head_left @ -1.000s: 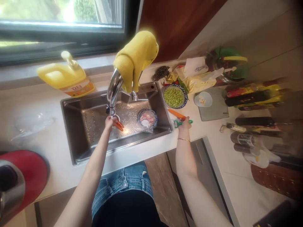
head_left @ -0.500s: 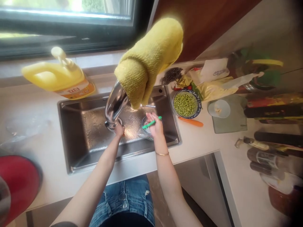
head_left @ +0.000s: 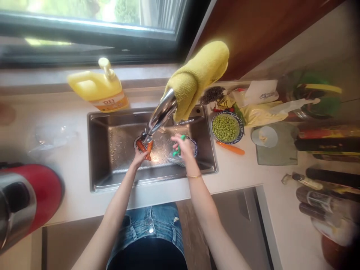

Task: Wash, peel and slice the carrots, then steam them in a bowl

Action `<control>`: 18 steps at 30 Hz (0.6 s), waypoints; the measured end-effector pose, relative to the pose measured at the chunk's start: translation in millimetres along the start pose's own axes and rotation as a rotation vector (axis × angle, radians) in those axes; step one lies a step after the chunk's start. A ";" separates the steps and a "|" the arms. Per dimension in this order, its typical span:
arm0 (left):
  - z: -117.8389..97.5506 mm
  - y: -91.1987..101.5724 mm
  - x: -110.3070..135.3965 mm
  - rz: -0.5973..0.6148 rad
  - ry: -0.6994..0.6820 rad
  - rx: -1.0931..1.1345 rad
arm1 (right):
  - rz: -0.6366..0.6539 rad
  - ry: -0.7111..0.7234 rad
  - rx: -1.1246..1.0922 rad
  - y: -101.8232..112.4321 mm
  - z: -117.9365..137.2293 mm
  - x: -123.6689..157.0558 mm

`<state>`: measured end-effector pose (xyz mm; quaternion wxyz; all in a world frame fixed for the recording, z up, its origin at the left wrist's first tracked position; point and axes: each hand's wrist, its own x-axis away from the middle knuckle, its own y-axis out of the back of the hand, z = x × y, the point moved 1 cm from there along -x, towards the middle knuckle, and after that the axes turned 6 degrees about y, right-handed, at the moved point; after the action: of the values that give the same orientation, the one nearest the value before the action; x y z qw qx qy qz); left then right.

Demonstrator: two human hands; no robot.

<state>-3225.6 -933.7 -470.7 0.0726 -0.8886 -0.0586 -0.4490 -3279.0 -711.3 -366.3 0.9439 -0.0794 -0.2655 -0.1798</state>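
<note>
My left hand (head_left: 138,156) is closed around carrots (head_left: 149,150), at least two pieces, just below the chrome faucet (head_left: 161,114) over the sink (head_left: 94,150). A drain shows behind the carrots. In the right half of the sink, my right hand (head_left: 185,149) grips a slim green peeler-like tool (head_left: 177,152); its working end is blurred. Beneath that hand are a patterned bowl (head_left: 195,147), partly hidden, and a clear plastic bag (head_left: 176,160).
Right of the sink stand a bowl of green beans (head_left: 225,127), an orange carrot (head_left: 230,147) and a cutting board (head_left: 277,153) with a small white dish (head_left: 264,136). A yellow cloth (head_left: 201,75) covers the faucet top. A detergent jug (head_left: 99,92) and red appliance (head_left: 46,195) are left.
The view has shifted, with the scene's left side further in. My left hand has turned and brought the carrots into sight. The green tool has tilted more upright in my right hand.
</note>
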 end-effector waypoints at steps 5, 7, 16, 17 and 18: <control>-2.7 11.9 50.9 0.156 -0.229 -0.111 | 0.271 -0.069 0.302 -46.0 -63.2 45.1; -6.4 16.8 65.8 0.158 -0.340 -0.216 | 0.261 0.049 0.323 -55.7 -73.4 55.1; -27.5 53.1 107.4 -0.070 -0.133 0.064 | 0.536 0.694 1.244 -47.5 -41.1 84.2; -28.0 52.6 115.3 -0.023 -0.070 0.082 | 0.602 0.775 1.284 -48.7 -39.0 88.5; -28.0 51.1 124.5 0.033 -0.030 0.089 | 0.670 0.860 1.306 -50.5 -37.9 93.0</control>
<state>-3165.6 -984.1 -357.8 0.1186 -0.8920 -0.0652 -0.4313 -3206.5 -794.8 -346.4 0.8225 0.4819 0.1033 0.2839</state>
